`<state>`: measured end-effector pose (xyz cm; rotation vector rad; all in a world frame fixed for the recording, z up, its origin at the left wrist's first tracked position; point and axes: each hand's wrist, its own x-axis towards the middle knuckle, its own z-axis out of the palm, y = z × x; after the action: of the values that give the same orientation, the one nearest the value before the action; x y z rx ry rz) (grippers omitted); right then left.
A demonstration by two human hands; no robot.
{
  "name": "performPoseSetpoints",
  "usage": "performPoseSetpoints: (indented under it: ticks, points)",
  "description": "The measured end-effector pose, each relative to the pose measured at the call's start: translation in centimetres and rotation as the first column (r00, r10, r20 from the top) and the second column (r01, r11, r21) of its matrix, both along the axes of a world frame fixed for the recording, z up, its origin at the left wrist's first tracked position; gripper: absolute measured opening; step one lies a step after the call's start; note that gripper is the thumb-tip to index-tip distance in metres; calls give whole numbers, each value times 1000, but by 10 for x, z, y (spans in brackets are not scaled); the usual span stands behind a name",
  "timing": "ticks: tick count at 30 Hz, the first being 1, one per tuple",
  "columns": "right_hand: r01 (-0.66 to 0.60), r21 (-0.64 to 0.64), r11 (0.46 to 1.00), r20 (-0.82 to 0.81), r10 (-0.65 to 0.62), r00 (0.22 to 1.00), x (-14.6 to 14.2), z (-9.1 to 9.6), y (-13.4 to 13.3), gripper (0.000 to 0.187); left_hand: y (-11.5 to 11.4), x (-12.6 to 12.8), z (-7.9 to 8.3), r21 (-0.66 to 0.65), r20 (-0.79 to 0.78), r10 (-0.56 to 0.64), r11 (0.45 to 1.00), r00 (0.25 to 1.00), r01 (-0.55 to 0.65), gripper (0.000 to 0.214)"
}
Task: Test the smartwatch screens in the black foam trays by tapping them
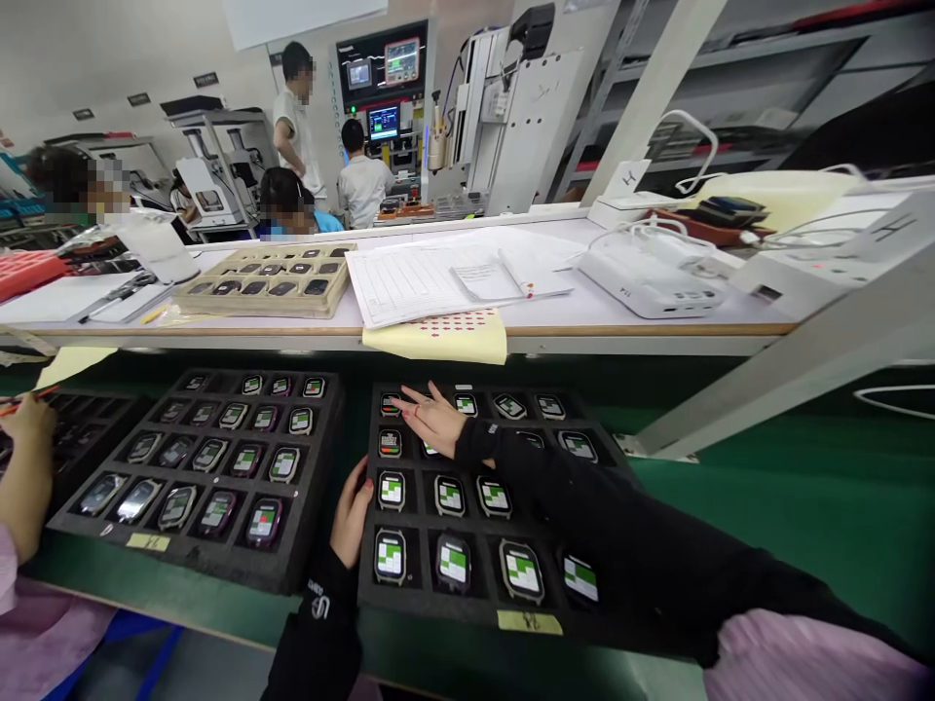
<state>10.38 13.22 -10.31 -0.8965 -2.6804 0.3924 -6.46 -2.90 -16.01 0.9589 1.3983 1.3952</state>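
A black foam tray (420,602) holds rows of square smartwatches, most with lit screens in green and white. Along its left edge my left hand (352,518) grips the side, thumb and fingers against the foam. My right hand (436,421) reaches over the back rows with fingers spread and nothing held. Its fingertips are at the smartwatch (390,403) in the back left corner; whether they touch the screen I cannot tell. In front of that one, another smartwatch (390,444) shows a dark screen with text and a red and green bar. My right sleeve hides several slots.
Left of my tray stands a second foam tray (241,563) of watches. A co-worker's hand (27,438) holds an orange tool farther left. Above runs a white shelf (307,333) with papers (409,282), a beige tray (255,304) and a white charger (643,277). A slanted post (737,360) rises at right.
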Motion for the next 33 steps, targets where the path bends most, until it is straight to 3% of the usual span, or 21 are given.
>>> performPoseSetpoints:
  ticks: [6,15,21,25,29,33]
  points:
    - [-30,5,1000,-17,30,999,-2,1,-5,46,-1,0,1,-5,-18,10,1000,1000,-10,61]
    - [-194,19,981,-54,194,979,16,11,-52,44,-1,0,-5,6,-25,28,1000,999,-27,58]
    - [-212,5,977,-49,212,976,27,17,-64,45,-3,-2,-1,-8,-37,40,999,999,-40,56]
    - [-152,-5,988,-94,151,984,58,34,-67,48,-10,-4,2,-30,-37,55,998,998,-56,56]
    - [-102,-158,982,-157,77,985,114,54,-80,50,-26,-10,3,-63,0,18,998,1000,-18,54]
    - [129,-283,950,-124,-170,978,175,51,-108,53,-51,-19,15,-79,-32,-5,997,999,2,49]
